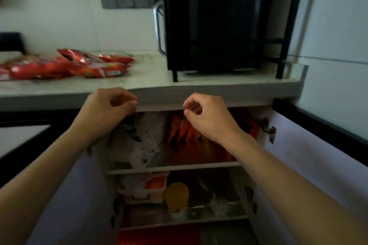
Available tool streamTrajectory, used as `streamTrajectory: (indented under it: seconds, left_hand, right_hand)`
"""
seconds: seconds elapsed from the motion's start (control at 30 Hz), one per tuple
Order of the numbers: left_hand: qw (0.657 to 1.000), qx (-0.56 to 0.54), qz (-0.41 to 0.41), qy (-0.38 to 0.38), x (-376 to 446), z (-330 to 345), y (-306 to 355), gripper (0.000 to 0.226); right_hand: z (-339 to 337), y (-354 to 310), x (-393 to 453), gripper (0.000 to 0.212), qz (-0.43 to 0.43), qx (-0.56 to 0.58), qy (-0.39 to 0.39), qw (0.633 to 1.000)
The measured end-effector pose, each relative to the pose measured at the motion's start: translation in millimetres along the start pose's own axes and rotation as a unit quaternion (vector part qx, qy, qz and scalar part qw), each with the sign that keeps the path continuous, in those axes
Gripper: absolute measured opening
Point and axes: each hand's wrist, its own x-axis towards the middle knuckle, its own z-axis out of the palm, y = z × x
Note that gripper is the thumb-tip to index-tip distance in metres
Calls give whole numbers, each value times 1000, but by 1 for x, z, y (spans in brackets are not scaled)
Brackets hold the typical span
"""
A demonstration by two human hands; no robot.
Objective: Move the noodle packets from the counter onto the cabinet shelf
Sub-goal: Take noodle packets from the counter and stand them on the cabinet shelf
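Several red noodle packets [69,65] lie in a loose pile on the left of the pale counter [151,77]. Below the counter the cabinet stands open. On its upper shelf [175,167] more red and orange packets [185,131] stand at the right, partly behind my right hand. My left hand [107,107] hovers just under the counter's edge with fingers curled, holding nothing. My right hand [207,117] is level with it in front of the shelved packets, fingers also curled and empty.
A white plastic bag [139,141] fills the shelf's left half. A black microwave [217,24] sits in a black rack on the counter. The lower shelf holds a white box [145,189] and a yellow-lidded jar [176,195]. The open cabinet door [318,165] stands at right.
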Motion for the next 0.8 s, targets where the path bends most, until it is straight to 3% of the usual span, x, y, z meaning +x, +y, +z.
streamTrajectory:
  seconds: [0.17, 0.3, 0.63, 0.8]
  left_hand:
    - [997, 25, -33, 70, 29, -69, -19, 5]
    - [984, 139, -49, 102, 49, -103, -56, 4]
    - [916, 358, -152, 99, 125, -140, -142, 68]
    - [880, 424, -188, 101, 152, -153, -171, 72]
  right_hand:
    - [21, -64, 69, 6, -58, 6, 30, 998]
    - [54, -97, 108, 8, -74, 32, 4, 997]
    - [131, -104, 207, 12, -84, -3, -22, 996]
    - [166, -115, 237, 26, -82, -32, 10, 996]
